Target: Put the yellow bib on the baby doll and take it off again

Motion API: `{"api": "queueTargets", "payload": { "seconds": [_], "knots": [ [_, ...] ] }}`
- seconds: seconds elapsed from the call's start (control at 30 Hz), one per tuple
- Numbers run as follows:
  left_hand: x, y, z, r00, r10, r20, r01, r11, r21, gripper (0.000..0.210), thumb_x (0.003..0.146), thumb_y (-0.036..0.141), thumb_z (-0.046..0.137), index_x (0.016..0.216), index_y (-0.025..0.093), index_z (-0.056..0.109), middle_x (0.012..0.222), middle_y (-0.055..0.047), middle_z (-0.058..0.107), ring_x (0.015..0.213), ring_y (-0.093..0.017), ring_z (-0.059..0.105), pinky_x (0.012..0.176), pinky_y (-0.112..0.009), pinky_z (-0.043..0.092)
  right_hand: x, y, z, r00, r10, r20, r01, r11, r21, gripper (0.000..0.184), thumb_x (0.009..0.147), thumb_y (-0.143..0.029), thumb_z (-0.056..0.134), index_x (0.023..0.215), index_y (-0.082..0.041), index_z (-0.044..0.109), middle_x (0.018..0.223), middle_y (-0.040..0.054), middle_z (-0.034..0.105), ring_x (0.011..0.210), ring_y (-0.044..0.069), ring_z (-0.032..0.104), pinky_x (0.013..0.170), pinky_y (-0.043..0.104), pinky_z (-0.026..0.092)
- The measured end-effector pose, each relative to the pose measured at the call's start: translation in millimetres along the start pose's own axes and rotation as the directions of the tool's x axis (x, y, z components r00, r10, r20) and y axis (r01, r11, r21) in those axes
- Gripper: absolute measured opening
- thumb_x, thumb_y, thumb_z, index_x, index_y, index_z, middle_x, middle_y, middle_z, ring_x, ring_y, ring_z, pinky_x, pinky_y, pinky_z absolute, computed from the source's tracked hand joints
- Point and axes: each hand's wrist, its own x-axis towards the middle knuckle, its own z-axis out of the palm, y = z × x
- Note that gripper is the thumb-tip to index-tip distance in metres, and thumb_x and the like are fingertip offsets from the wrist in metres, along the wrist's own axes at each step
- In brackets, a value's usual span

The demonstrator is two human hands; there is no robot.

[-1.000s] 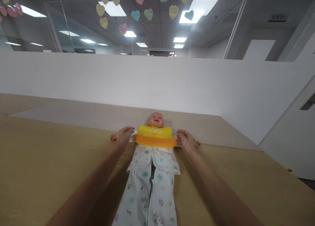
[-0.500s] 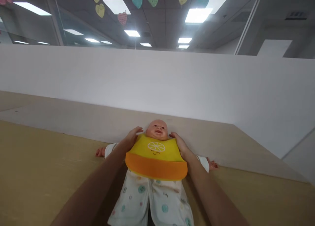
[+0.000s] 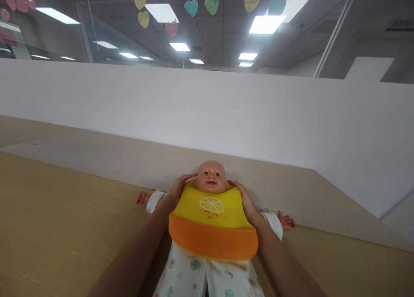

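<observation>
A baby doll (image 3: 211, 175) lies on its back in white printed clothes (image 3: 187, 273), its face toward me and its arms spread wide. Over its chest is a yellow bib (image 3: 210, 202) with a white citrus slice, a smiling face and an orange pocket along the bottom. My left hand (image 3: 180, 186) rests at the bib's left upper edge, fingers stretched toward the doll's head. On the other side, my right hand (image 3: 242, 195) lies along the bib's right upper edge, fingertips near the neck. Bib and doll partly hide both palms. Whether the fingers pinch the bib's neckband cannot be seen.
The doll lies on a tan surface (image 3: 64, 215), with a paler strip (image 3: 123, 152) behind its head. A white low wall (image 3: 181, 103) rises beyond, topped by glass with heart-shaped notes (image 3: 211, 5). The wall turns a corner at the right.
The doll and bib appear larger and nearer, and the doll's face shows more fully. My hands have stayed beside its neck, with the left fingertips now against the head. The view has shifted slightly.
</observation>
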Motion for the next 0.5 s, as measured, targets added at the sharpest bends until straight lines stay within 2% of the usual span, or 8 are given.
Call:
{"api": "queueTargets", "payload": {
  "seconds": [0.13, 0.23, 0.4, 0.5],
  "knots": [
    [-18, -6, 5.6, 0.998, 0.062, 0.011, -0.061, 0.996, -0.066, 0.042, 0.069, 0.032, 0.064, 0.106, 0.012, 0.066, 0.084, -0.006, 0.073, 0.081, -0.026, 0.067, 0.076, -0.033, 0.049, -18, 6, -5, 0.999, -0.025, 0.023, 0.025, 1.0, -0.01, 0.044, 0.064, -0.05, 0.063, 0.096, -0.02, 0.069, 0.091, 0.0008, 0.071, 0.091, 0.021, 0.062, 0.08, 0.027, 0.045],
    [-30, -15, 3.9, 0.996, 0.081, 0.025, -0.077, 0.99, -0.12, 0.041, 0.069, 0.028, 0.064, 0.107, 0.013, 0.066, 0.087, -0.006, 0.073, 0.092, -0.027, 0.066, 0.083, -0.034, 0.047, -32, 13, -7, 0.997, 0.009, 0.081, -0.012, 0.999, 0.043, 0.049, 0.061, -0.052, 0.066, 0.098, -0.02, 0.068, 0.093, 0.0014, 0.071, 0.093, 0.022, 0.062, 0.083, 0.028, 0.044],
    [-51, -32, 4.1, 0.99, 0.136, -0.034, -0.14, 0.977, -0.16, 0.038, 0.065, 0.021, 0.066, 0.103, 0.015, 0.067, 0.088, -0.003, 0.073, 0.098, -0.025, 0.064, 0.088, -0.031, 0.045, -62, 16, -3, 0.995, 0.001, 0.105, -0.011, 0.995, 0.096, 0.036, 0.056, -0.045, 0.071, 0.083, -0.021, 0.07, 0.084, 0.0007, 0.071, 0.087, 0.021, 0.062, 0.081, 0.027, 0.045],
    [-73, -40, 11.5, 0.996, 0.093, -0.006, -0.093, 0.983, -0.157, 0.039, 0.067, 0.025, 0.067, 0.103, 0.013, 0.067, 0.09, -0.005, 0.073, 0.096, -0.026, 0.064, 0.086, -0.032, 0.046, -85, 18, -2, 0.996, -0.021, 0.084, 0.012, 0.994, 0.108, 0.03, 0.054, -0.041, 0.071, 0.076, -0.021, 0.07, 0.082, 0.0001, 0.071, 0.09, 0.021, 0.061, 0.082, 0.027, 0.045]
  ]
}}
